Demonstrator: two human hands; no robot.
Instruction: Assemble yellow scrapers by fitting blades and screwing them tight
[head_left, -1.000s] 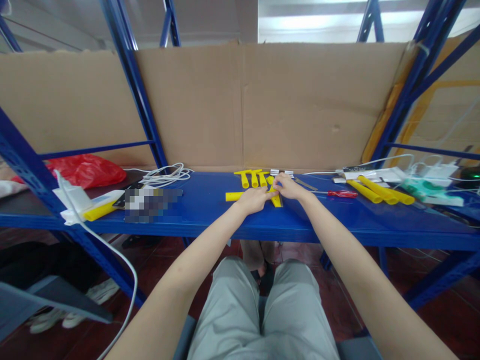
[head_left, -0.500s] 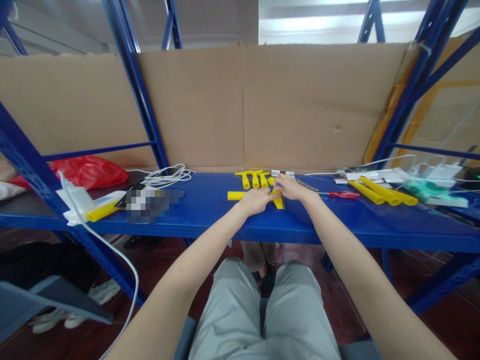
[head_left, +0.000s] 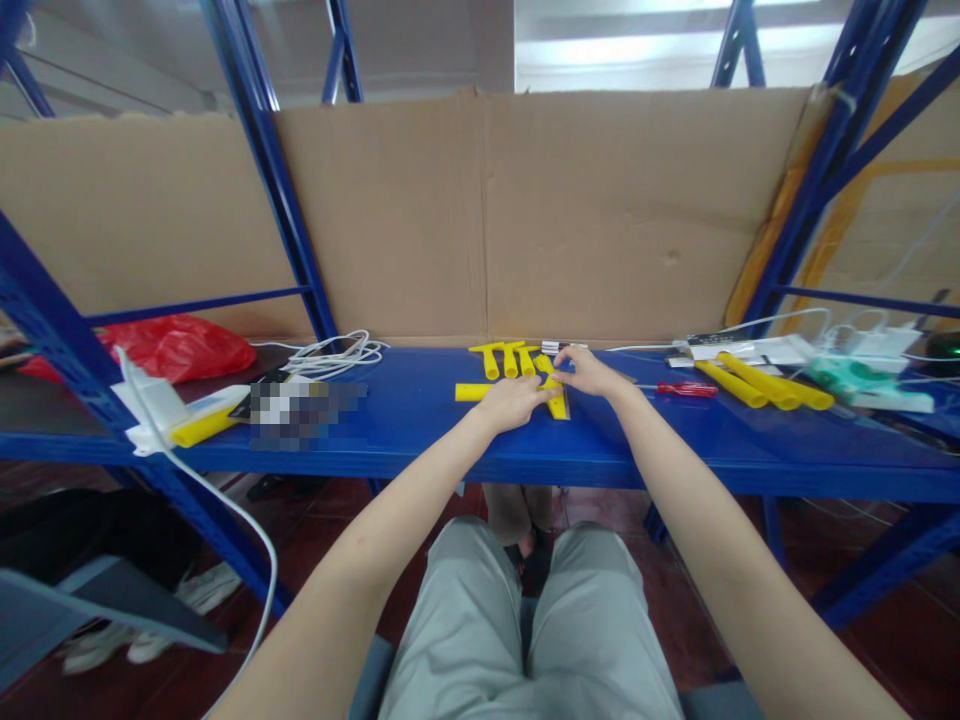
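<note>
My left hand (head_left: 516, 402) is closed around a yellow T-shaped scraper (head_left: 470, 393) lying on the blue bench. The handle's end sticks out on the left of my fingers. The scraper's wide head (head_left: 557, 406) shows on the right, with a thin strip along its outer edge. My right hand (head_left: 589, 373) is at the far end of that head, fingers bent and thumb close to it. Whatever lies between those fingertips is too small to make out. Just behind, several yellow T-shaped scrapers (head_left: 510, 362) stand in a row.
A red-handled screwdriver (head_left: 686, 390) lies right of my hands. Farther right are yellow tubes (head_left: 757, 382) and a green-white power strip (head_left: 862, 380). White cable (head_left: 337, 352) is coiled at left, near a red bag (head_left: 180, 345). Cardboard (head_left: 487, 220) stands along the back.
My right fingers have shifted slightly right, uncovering more of the scraper head's far end. My left hand stays on the scraper.
</note>
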